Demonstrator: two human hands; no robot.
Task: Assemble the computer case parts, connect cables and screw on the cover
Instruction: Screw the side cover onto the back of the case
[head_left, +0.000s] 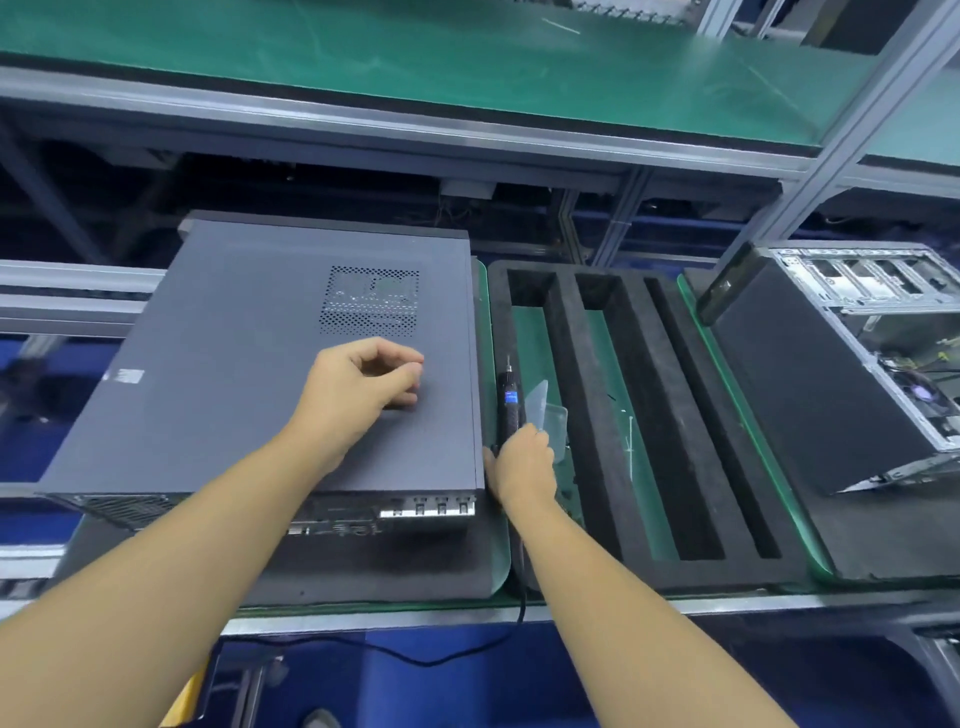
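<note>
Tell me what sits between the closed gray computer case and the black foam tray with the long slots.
In the head view, the electric screwdriver, gripped by the right hand, stands between the case and the foam tray.

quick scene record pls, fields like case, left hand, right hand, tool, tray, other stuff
case: grey computer case lying flat on a dark foam pad, cover on, vent grid facing up
left hand: left hand resting on the cover, fingers curled
right hand: right hand gripping the tool beside the case
tool: black corded electric screwdriver, tip pointing away
tray: black foam tray with long slots
other: open second case at far right
</note>
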